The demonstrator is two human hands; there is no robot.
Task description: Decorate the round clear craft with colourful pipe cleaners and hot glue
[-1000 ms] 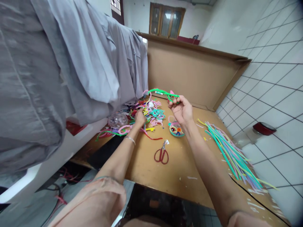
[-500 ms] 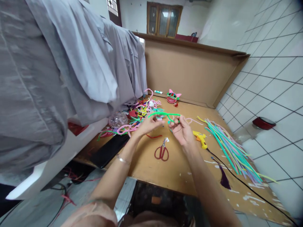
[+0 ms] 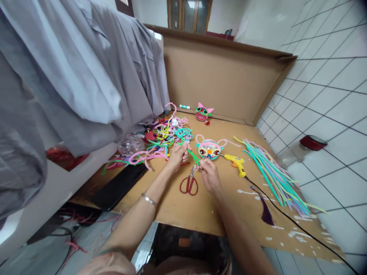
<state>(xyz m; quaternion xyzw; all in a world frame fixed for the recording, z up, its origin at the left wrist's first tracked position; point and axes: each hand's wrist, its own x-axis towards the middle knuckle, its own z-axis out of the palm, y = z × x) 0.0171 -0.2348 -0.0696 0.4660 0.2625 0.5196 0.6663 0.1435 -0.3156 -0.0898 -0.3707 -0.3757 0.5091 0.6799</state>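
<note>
A green pipe cleaner (image 3: 194,156) stretches between my two hands above the table, folded into close strands. My left hand (image 3: 177,156) pinches its upper end, and my right hand (image 3: 208,172) grips the lower end. Just beyond my right hand lies a round animal face made of pipe cleaners (image 3: 210,149), with red and black eyes, an orange nose and pink loops on top. Red-handled scissors (image 3: 189,185) rest below my hands, their blades pointing away from me. A yellow glue gun (image 3: 235,163) lies on its side to the right of the face.
A tangled heap of coloured pipe cleaners (image 3: 169,133) covers the back left, near a clear plastic ball (image 3: 131,146) and a black phone-like slab (image 3: 120,187). Straight pipe cleaners (image 3: 272,175), a purple tassel (image 3: 266,214) and the glue gun's cord are at right. A finished face (image 3: 202,112) stands behind.
My hands have come lower and nearer together, and the green pipe cleaner between them is now folded and shorter. The animal face they covered is now in view. The camera view has shifted slightly.
</note>
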